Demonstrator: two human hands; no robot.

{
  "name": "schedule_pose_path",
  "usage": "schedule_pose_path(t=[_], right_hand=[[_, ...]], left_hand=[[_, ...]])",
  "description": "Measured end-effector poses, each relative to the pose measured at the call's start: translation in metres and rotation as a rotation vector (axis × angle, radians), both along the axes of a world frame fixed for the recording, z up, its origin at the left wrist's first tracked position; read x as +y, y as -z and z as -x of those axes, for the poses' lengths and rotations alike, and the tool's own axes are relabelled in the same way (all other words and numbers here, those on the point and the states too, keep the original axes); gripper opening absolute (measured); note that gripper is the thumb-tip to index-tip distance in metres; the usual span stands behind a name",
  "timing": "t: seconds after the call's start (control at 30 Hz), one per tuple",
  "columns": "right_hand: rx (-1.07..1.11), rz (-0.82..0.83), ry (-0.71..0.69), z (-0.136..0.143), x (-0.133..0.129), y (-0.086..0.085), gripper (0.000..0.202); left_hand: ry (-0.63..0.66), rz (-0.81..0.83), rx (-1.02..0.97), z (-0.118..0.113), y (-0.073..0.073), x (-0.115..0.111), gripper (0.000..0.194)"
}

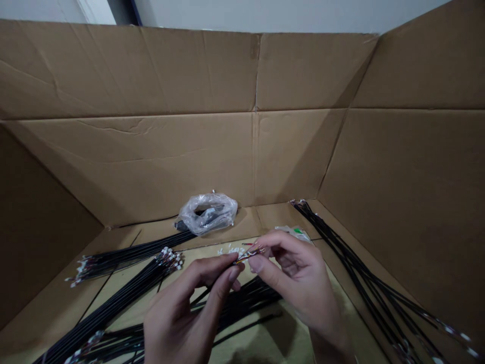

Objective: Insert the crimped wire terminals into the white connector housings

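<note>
A black cable with thin coloured wires at its end is held up in the middle of the head view. My left hand pinches the cable between thumb and fingertips, just behind where the wires come out. On the wires' free ends, my right hand has its thumb and forefinger closed; the exact tips are partly hidden. Small white connector pieces lie on the board just beyond my fingertips. Under my hands rests a bundle of black cables, partly covered by the left hand.
Cardboard walls rise at the back and both sides. Bundled cables with white connectors lie at left, with another bundle behind. Loose cables run along the right. A clear plastic bag and a small bag sit behind.
</note>
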State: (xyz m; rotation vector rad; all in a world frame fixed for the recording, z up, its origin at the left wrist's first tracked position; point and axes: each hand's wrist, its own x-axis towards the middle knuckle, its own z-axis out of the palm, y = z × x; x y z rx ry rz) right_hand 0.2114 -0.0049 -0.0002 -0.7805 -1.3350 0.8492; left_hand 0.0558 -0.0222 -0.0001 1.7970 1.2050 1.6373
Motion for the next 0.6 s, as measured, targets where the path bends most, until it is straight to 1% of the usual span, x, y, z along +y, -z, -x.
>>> schedule_pose_path(t=[0.13, 0.4, 0.6], right_hand=[[-0.002, 0.013, 0.002, 0.0007, -0.0008, -0.0010, 0.010], [-0.014, 0.022, 0.011, 0.0014, -0.0011, 0.0012, 0.010], [0.025, 0.036, -0.028, 0.0010, 0.0022, 0.0017, 0.011]], left_hand=[[0.004, -0.006, 0.007, 0.0004, -0.0006, -0.0001, 0.017], [0.007, -0.010, 0.032, 0.0013, 0.0021, 0.0022, 0.017], [0.002, -0.002, 0.000, 0.0023, 0.0010, 0.0014, 0.018]])
